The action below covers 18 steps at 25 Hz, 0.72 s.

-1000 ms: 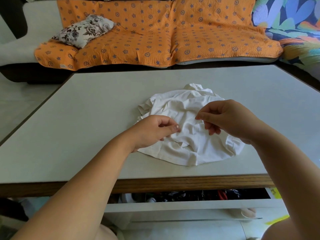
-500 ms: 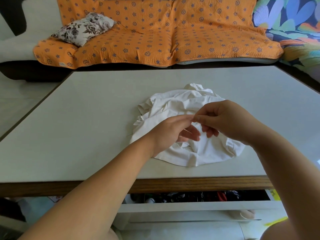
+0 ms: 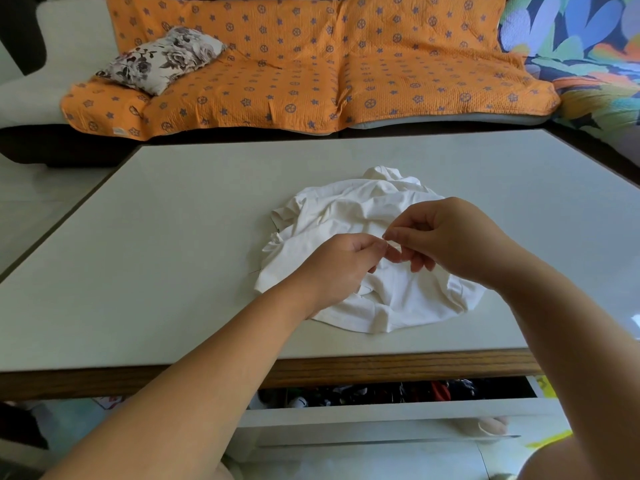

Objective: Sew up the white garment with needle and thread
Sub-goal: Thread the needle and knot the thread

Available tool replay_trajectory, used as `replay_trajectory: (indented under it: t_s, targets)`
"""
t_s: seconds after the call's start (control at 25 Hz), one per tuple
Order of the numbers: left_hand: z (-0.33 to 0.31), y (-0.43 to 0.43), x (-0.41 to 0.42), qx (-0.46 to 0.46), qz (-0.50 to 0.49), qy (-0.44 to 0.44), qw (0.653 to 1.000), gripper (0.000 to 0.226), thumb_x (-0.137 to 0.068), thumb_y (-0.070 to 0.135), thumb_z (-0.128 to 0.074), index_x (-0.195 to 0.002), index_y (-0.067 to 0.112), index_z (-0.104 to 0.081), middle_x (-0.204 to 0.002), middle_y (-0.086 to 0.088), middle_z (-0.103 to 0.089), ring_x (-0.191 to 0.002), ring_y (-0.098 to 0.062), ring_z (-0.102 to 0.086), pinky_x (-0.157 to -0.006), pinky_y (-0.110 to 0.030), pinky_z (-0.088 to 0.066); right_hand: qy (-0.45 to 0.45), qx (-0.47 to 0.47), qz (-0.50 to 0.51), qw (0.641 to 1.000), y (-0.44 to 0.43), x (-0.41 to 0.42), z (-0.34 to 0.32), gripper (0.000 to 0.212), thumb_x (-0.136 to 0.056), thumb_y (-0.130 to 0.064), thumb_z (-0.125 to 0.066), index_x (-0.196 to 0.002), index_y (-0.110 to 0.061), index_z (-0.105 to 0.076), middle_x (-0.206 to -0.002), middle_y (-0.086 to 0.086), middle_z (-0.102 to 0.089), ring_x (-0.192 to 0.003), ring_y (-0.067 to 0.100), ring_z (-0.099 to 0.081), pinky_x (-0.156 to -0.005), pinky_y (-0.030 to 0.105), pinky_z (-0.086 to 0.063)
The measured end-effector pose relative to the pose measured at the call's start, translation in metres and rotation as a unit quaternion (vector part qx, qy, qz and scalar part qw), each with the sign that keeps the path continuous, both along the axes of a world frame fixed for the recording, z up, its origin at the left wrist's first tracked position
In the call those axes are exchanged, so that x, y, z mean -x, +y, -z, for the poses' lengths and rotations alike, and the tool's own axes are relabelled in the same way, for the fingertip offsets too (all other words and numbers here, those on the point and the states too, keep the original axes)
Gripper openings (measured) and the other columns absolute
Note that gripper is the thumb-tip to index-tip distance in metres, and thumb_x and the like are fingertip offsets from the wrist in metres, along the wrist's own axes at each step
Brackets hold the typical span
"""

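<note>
A crumpled white garment (image 3: 363, 216) lies on the pale table (image 3: 173, 237). Both hands hover over its middle with their fingertips meeting. My left hand (image 3: 343, 268) pinches a fine thread between thumb and forefinger. A short dark thread end (image 3: 254, 270) shows on the table at the garment's left edge. My right hand (image 3: 446, 237) pinches something tiny, with a thin pale needle sliver (image 3: 393, 244) showing between the two sets of fingertips. The needle is too small to see in full. The rest of the thread is hidden by my hands.
The table's wooden front edge (image 3: 381, 368) runs below my forearms, with an open drawer (image 3: 381, 396) of dark clutter under it. Behind the table stands a sofa with an orange patterned cover (image 3: 311, 64), a floral cushion (image 3: 159, 60) and a colourful blanket (image 3: 588, 46).
My left hand moved right from the garment's left side until its fingertips met those of my right hand. The right hand stayed nearly still. The garment's left edge shifted slightly.
</note>
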State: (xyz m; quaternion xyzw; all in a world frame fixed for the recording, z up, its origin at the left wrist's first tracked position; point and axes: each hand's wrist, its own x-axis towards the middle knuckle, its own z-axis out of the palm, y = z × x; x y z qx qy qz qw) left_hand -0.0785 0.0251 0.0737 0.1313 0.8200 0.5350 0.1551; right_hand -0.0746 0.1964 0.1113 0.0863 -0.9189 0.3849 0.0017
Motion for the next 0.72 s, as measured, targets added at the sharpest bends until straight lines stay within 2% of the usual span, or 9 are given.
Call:
replay_trajectory:
  t_s: [0.12, 0.2, 0.28, 0.36, 0.48, 0.6, 0.72]
  targets:
    - [-0.003, 0.0, -0.003, 0.016, -0.005, 0.023, 1.0, 0.032, -0.104, 0.032, -0.042, -0.085, 0.026, -0.067, -0.056, 0.025, -0.051, -0.051, 0.006, -0.045, -0.055, -0.01, -0.037, -0.017, 0.042, 0.0, 0.999, -0.001, -0.001, 0.0, 0.016, -0.092, -0.02, -0.066, -0.081, -0.012, -0.075, -0.055, -0.005, -0.066, -0.046, 0.002, -0.057, -0.051, 0.011, -0.046]
    - [-0.005, -0.002, -0.004, 0.011, -0.009, 0.028, 1.0, 0.032, -0.105, 0.03, -0.04, -0.082, 0.025, -0.062, -0.052, 0.025, -0.049, -0.048, 0.007, -0.044, -0.049, -0.006, -0.035, -0.043, 0.128, 0.007, 0.991, 0.001, -0.001, -0.001, 0.014, -0.092, -0.017, -0.067, -0.085, -0.008, -0.075, -0.058, -0.001, -0.066, -0.051, 0.008, -0.06, -0.052, 0.016, -0.047]
    - [-0.006, -0.003, -0.005, 0.003, -0.017, 0.041, 0.999, 0.032, -0.105, 0.028, -0.04, -0.082, 0.025, -0.062, -0.048, 0.02, -0.043, -0.047, 0.002, -0.041, -0.048, -0.009, -0.035, -0.064, 0.224, 0.025, 0.972, 0.004, 0.001, -0.002, 0.015, -0.095, -0.016, -0.062, -0.093, -0.007, -0.075, -0.064, 0.003, -0.068, -0.055, 0.013, -0.063, -0.052, 0.019, -0.049]
    - [-0.005, -0.006, -0.004, -0.006, -0.027, 0.065, 0.997, 0.032, -0.104, 0.029, -0.04, -0.083, 0.027, -0.063, -0.054, 0.012, -0.034, -0.05, -0.007, -0.034, -0.049, -0.017, -0.033, -0.084, 0.288, 0.051, 0.953, 0.01, 0.003, -0.003, 0.02, -0.1, -0.015, -0.054, -0.101, -0.008, -0.073, -0.07, 0.007, -0.07, -0.058, 0.015, -0.066, -0.052, 0.019, -0.051]
    - [-0.004, -0.009, -0.003, -0.026, -0.041, 0.092, 0.995, 0.032, -0.104, 0.029, -0.041, -0.081, 0.03, -0.063, -0.063, -0.001, -0.032, -0.058, -0.014, -0.031, -0.054, -0.024, -0.032, -0.141, 0.275, 0.042, 0.95, 0.018, 0.001, -0.002, 0.022, -0.102, -0.011, -0.049, -0.109, -0.009, -0.07, -0.085, 0.01, -0.076, -0.065, 0.016, -0.069, -0.055, 0.02, -0.053]
    - [-0.006, -0.01, -0.004, -0.051, -0.055, 0.103, 0.992, 0.031, -0.104, 0.027, -0.041, -0.081, 0.028, -0.062, -0.057, 0.011, -0.035, -0.057, -0.011, -0.031, -0.056, -0.025, -0.032, -0.194, 0.271, -0.024, 0.943, 0.016, -0.003, -0.001, 0.022, -0.097, -0.005, -0.054, -0.111, -0.011, -0.07, -0.095, 0.011, -0.076, -0.073, 0.017, -0.071, -0.059, 0.02, -0.055]
    - [-0.008, -0.009, -0.005, -0.057, -0.062, 0.115, 0.99, 0.031, -0.105, 0.025, -0.041, -0.083, 0.024, -0.063, -0.053, 0.016, -0.042, -0.055, -0.009, -0.035, -0.061, -0.027, -0.034, -0.184, 0.331, -0.051, 0.924, 0.003, -0.006, 0.006, 0.027, -0.085, -0.016, -0.065, -0.111, -0.011, -0.073, -0.096, 0.007, -0.075, -0.076, 0.015, -0.07, -0.062, 0.02, -0.054]
